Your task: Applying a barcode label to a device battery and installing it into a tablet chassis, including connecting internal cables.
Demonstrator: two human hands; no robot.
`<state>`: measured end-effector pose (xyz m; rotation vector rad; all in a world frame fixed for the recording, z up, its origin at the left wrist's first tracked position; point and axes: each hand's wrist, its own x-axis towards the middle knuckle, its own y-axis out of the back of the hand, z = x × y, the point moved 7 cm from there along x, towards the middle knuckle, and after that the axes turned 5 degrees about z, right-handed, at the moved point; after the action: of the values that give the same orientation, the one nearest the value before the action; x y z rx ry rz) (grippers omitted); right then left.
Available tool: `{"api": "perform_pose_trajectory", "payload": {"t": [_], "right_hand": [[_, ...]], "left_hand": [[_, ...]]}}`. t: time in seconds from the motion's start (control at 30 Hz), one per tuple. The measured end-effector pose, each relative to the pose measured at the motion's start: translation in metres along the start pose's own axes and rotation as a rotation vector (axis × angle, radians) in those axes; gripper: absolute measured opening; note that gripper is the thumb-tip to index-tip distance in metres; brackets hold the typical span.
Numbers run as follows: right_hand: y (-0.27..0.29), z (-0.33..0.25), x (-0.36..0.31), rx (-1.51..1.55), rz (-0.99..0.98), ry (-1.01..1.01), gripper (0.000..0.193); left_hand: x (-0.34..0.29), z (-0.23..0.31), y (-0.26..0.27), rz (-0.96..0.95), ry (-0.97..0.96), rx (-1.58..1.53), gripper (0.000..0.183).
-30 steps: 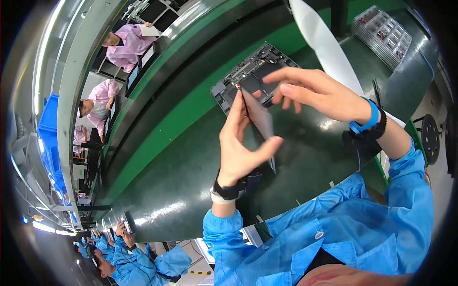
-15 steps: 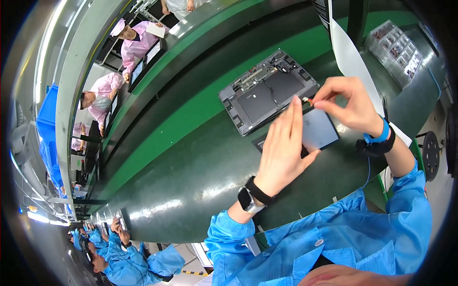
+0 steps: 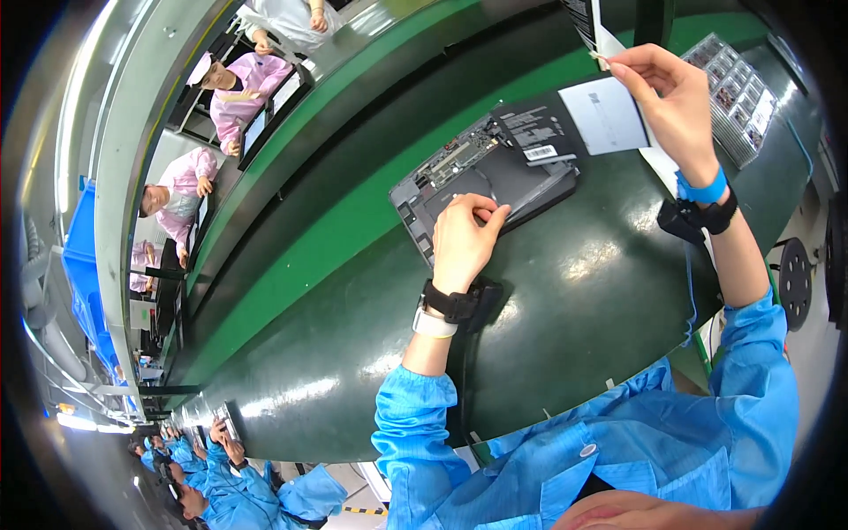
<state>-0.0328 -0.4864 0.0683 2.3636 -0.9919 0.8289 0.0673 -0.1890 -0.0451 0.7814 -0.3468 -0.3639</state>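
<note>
A dark laptop base (image 3: pixel 415 208) lies on the green bench with its inner parts bare. My left hand (image 3: pixel 464 243) rests over its near part, thumb and fingers pinched; what they hold, if anything, is hidden. A glossy strip (image 3: pixel 541 187) runs from beside those fingertips toward the base's right edge. Across the far right corner lies a flat black battery-like pack (image 3: pixel 528 128) with printed labels and a pale silvery panel (image 3: pixel 605 115). Raised beyond the panel's far right corner, my right hand (image 3: pixel 667 102) is closed on a small pale piece (image 3: pixel 599 58).
A clear compartment tray (image 3: pixel 733 97) with small parts stands at the far right. White sheet material (image 3: pixel 661 163) lies beneath my right wrist. A thin blue cord (image 3: pixel 691 291) hangs from that wrist. People in pink (image 3: pixel 234 102) sit across the line; one in blue (image 3: pixel 238 486) works farther left.
The pack has moved from the bench's near side to the laptop base's far right corner. My left hand left the pack and closed over the base; my right hand rose away.
</note>
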Motion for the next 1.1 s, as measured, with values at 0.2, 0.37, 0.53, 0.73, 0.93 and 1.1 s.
{"api": "perform_pose_trajectory", "payload": {"t": [0.2, 0.37, 0.53, 0.73, 0.93, 1.1], "right_hand": [[-0.050, -0.014, -0.002, 0.013, 0.020, 0.061, 0.008], [-0.094, 0.019, -0.013, 0.042, -0.101, -0.041, 0.009], [-0.132, 0.057, -0.027, 0.129, -0.353, -0.209, 0.010], [-0.148, 0.077, -0.046, 0.160, -0.441, -0.226, 0.010], [-0.154, 0.081, -0.049, 0.202, -0.449, -0.241, 0.013], [-0.153, 0.085, -0.050, 0.152, -0.474, -0.282, 0.013]], "left_hand": [[-0.005, 0.001, -0.002, 0.030, -0.091, -0.113, 0.015], [-0.008, -0.007, -0.003, 0.104, -0.162, -0.278, 0.014], [-0.019, 0.004, 0.004, 0.170, -0.246, -0.326, 0.014], [-0.030, 0.015, 0.053, 0.306, -0.461, 0.174, 0.085], [-0.038, -0.042, 0.052, 0.099, -0.217, 0.018, 0.135], [-0.032, -0.053, 0.056, 0.133, -0.192, 0.020, 0.134]]}}
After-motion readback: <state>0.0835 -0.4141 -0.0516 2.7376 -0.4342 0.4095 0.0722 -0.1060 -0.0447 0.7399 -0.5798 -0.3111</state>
